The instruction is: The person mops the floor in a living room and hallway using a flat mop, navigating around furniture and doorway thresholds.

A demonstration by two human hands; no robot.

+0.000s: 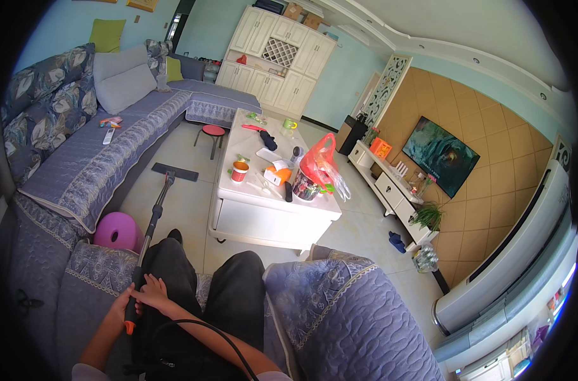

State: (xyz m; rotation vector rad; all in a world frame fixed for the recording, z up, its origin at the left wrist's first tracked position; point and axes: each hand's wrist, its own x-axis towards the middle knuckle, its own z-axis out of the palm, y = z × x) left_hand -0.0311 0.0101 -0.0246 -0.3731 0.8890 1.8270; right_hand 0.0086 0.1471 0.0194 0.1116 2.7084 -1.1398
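A flat mop (156, 209) slants across the left of the head view. Its wide grey head (175, 172) lies on the tiled floor between the sofa and the coffee table. My left hand (121, 304) is wrapped around the black grip (132, 305) near its orange end. Against the same grip, just above the left hand, rests my right hand (151, 291), its fingers extended and loosely apart over my dark trousers. I am seated, with both knees in front of me.
A white coffee table (270, 215) bears a paper cup (240, 172), a red plastic bag (319, 159) and tissues (278, 175). A pink plastic stool (120, 232) stands beside the mop pole, a red-topped stool (213, 130) farther off. The quilted sofa (79, 155) lines the left.
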